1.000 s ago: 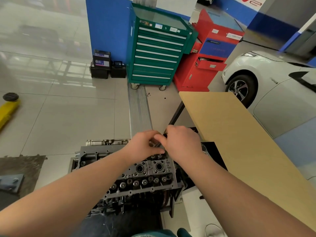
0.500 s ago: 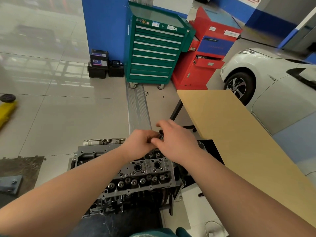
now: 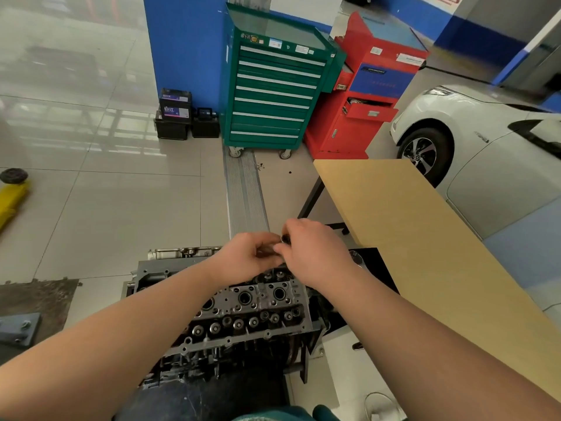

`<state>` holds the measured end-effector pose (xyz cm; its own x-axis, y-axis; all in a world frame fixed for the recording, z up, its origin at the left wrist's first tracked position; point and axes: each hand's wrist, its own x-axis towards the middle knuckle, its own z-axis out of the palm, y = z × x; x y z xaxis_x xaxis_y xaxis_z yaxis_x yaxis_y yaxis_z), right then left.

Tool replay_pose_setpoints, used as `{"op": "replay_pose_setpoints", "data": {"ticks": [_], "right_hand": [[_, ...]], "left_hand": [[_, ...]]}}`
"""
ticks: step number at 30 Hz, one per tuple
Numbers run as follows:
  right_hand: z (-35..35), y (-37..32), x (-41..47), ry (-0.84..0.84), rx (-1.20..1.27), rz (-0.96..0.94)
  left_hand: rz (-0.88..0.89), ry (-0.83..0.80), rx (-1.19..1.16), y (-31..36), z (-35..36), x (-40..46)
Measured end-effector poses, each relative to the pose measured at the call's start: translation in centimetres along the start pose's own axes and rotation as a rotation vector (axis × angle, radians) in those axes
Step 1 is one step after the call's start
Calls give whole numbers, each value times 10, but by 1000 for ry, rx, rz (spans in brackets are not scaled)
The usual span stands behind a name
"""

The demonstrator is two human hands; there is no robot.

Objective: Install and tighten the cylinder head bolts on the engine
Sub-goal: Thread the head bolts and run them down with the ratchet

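A green tool cabinet (image 3: 273,86) with rows of shut drawers stands on castors against a blue wall (image 3: 182,47). Touching its right side is a red tool cart (image 3: 367,98), one drawer pulled partly out. To the cabinet's left, black car batteries (image 3: 179,117) sit on the pale tiled floor (image 3: 121,214), one stacked on another. A ribbed metal strip (image 3: 246,196) runs along the floor from the cabinet toward the viewer. A tan worktop (image 3: 409,226) fills the right side, and beyond it stands a white car (image 3: 473,138). At the far left edge lies a yellow jack (image 3: 12,196) with a black pad.
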<state>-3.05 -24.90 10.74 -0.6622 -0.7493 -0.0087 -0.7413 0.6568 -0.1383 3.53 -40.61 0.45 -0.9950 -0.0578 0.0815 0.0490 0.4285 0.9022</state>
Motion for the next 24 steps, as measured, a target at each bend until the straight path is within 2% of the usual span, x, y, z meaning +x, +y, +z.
{"op": "replay_pose_setpoints", "data": {"ticks": [3, 5, 8, 11, 13, 16, 18, 20, 22, 24], "right_hand": [[0, -3, 6, 17, -147, 120], [-2, -2, 3, -3, -90, 39], [-4, 1, -2, -36, 3, -71], [-3, -1, 2, -18, -99, 85], [-1, -1, 5, -14, -168, 121], [-4, 3, -1, -25, -10, -7], [-4, 5, -4, -38, 45, -71], [-2, 4, -2, -14, -23, -9], [-1, 0, 2, -3, -129, 76], [2, 0, 3, 2, -143, 51]], "left_hand": [[-32, 99, 26, -1, 5, -2], [-50, 154, 33, -3, 7, -2], [-72, 119, -70, -5, 6, -5], [-58, 40, -59, -3, 7, -8], [-59, 86, -24, -1, 8, -7], [-41, 116, 13, 0, 8, -5], [-73, 57, -43, -1, 5, -5], [-78, 17, -77, 1, 3, -6], [-49, 65, -31, 1, 4, -7], [-32, 115, 33, 3, 6, -7]]}}
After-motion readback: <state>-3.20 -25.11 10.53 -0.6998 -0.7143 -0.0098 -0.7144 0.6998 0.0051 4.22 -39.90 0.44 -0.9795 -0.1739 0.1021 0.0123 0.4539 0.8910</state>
